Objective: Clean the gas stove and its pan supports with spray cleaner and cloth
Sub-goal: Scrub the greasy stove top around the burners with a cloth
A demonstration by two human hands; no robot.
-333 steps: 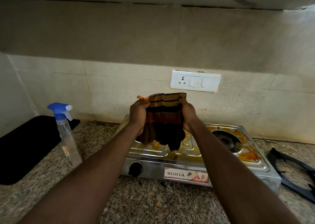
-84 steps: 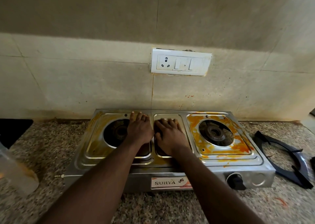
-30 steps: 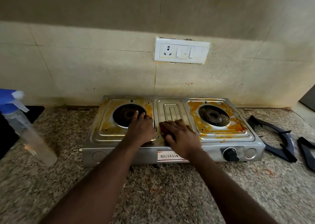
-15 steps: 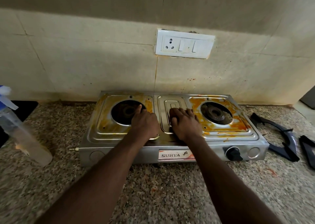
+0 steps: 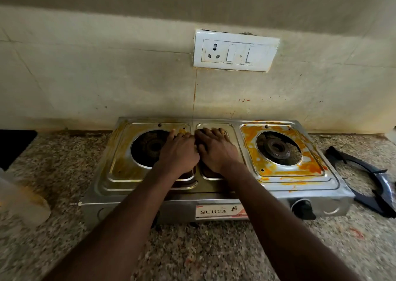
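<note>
Though paired as before, L hand [image 5: 179, 152] & R hand [image 5: 216, 150] spread flat on cloth [image 5: 211, 174], nearer stove [image 5: 334, 203] rear.

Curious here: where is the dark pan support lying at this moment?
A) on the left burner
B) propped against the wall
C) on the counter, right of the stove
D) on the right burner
C: the dark pan support lies flat on the speckled counter to the right of the stove, while the left burner and right burner carry nothing.
</note>
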